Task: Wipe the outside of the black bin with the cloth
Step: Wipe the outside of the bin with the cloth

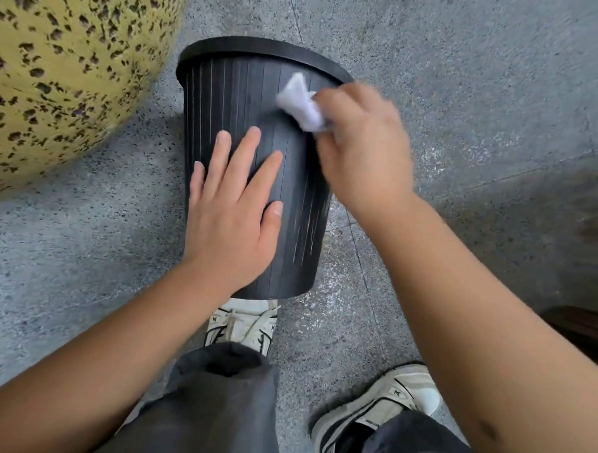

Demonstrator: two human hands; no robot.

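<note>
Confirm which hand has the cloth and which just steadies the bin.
The right hand pinches the white cloth against the black bin near its rim. The left hand lies flat with straight fingers on the bin's side, holding nothing.

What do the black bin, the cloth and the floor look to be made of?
Black bin: probably moulded plastic, matte, with fine vertical ribs and a rolled rim. Cloth: soft white fabric or wipe, crumpled in the right hand; motion blur hides the weave. Floor: speckled grey stone or concrete, possibly terrazzo, with thin joint lines.

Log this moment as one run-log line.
left hand flat on ribbed black plastic bin | right hand rubbing crumpled white cloth near rim
</note>
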